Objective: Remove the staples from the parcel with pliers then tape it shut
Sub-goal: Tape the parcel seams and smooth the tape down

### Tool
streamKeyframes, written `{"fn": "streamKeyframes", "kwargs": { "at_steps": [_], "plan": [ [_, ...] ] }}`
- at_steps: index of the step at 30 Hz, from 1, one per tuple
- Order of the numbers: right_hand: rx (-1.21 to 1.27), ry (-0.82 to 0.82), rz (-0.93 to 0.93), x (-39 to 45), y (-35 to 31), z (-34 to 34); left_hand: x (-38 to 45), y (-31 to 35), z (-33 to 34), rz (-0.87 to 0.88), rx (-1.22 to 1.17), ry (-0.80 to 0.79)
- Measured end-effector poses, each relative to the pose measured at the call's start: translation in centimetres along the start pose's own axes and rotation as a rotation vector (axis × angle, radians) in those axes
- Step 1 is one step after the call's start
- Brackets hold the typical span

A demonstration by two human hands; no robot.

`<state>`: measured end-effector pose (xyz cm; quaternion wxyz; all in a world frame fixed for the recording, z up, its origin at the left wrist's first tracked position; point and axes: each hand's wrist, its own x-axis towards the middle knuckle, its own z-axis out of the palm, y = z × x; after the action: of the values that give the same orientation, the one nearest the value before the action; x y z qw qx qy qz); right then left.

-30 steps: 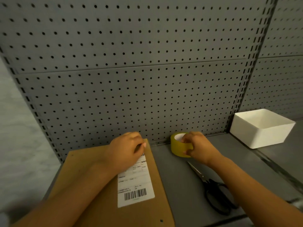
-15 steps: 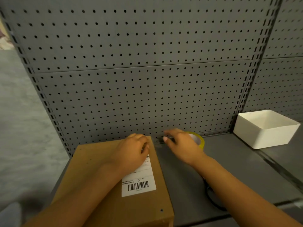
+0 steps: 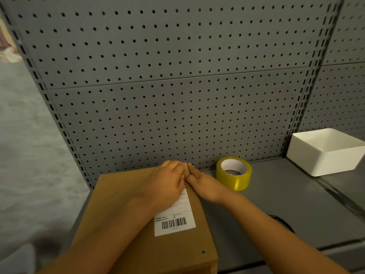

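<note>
A grey metal bench runs from the lower middle out to 3 o'clock, backed by a tall grey pegboard that fills the upper view, with slotted uprights at its sides. At 9 o'clock, beyond the pegboard's left edge, lies a blurred grey floor.

At 3 o'clock a white bin sits against the pegboard, open at the top; the part of its inside that shows is bare white wall.

The parcel, a brown cardboard box, lies on the bench's left end at 6 to 7 o'clock, its near edge cut off by the frame. A white label with a barcode is stuck on its top, towards the right edge.

Both hands meet at the parcel's far right corner, near the centre of the view. The left hand lies on the top with its fingers bent down over the far edge, covering the label's upper part. The right hand lies just beside it, fingers fairly straight and pressed along the parcel's right edge, fingertips touching the left hand. Whether either grip pinches anything small between the fingers cannot be told.

A yellow tape roll stands on the bench at 4 o'clock of the hands, just beside the right hand, apart from it. Under the right forearm a dark loop shows, too hidden to identify.
</note>
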<state>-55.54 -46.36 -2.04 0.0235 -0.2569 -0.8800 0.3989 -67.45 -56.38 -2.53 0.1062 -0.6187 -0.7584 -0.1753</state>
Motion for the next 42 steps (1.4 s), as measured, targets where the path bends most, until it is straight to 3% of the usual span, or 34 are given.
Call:
{"fn": "streamKeyframes", "kwargs": {
  "at_steps": [11,15,22,26,33,39,42],
  "plan": [
    [0.170,-0.084,-0.026,-1.2,2.1,0.7,0.2,0.1,-0.3,-0.084,-0.042,-0.090],
    [0.093,0.044,-0.001,-1.5,0.7,0.9,-0.4,0.2,-0.6,-0.090,-0.055,-0.156],
    [0.127,-0.012,-0.019,-1.6,1.3,0.4,-0.6,0.7,-0.6,-0.092,-0.018,-0.163],
    [0.136,0.083,0.001,-0.3,0.6,0.8,-0.7,0.5,-0.6,-0.068,-0.027,-0.168],
    [0.133,0.109,0.007,0.1,0.7,1.2,-0.6,0.2,-0.4,-0.074,-0.069,-0.192],
    [-0.245,0.118,-0.073,-0.1,-0.1,0.1,-0.9,0.4,-0.5,-0.076,-0.060,0.004],
    [-0.290,0.123,-0.185,-0.7,-0.2,0.6,-1.2,0.4,-0.8,-0.057,-0.080,0.054]
  ]
}}
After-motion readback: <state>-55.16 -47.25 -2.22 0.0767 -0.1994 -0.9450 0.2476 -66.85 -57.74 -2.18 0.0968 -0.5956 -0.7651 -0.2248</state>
